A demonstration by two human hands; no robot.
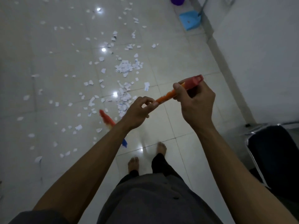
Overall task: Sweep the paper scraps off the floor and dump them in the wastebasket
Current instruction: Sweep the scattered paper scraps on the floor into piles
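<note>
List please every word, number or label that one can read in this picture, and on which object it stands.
None can be read.
Paper scraps: some carry faint blue marks, too small and blurred to read.
Broom handle, blue dustpan, purple container: no legible label shows.

From my remote seat the head view was dim and greyish, with muted colours. Light came from overhead: three small white glare spots sat on the glossy floor tiles (186, 101), one among the paper scraps (127, 67), two further up from them. A softer sheen lay on the tiles just beyond the bare feet (133, 164). The broom (111, 125) head was smeared by motion blur, its red and blue bristles streaky. The chair (275, 159), to the right of the feet, sank into near-black shadow. Tile joints bowed outward toward the frame edges, and the forearms looked stretched. Scraps far from the broom were soft and grainy.
</note>
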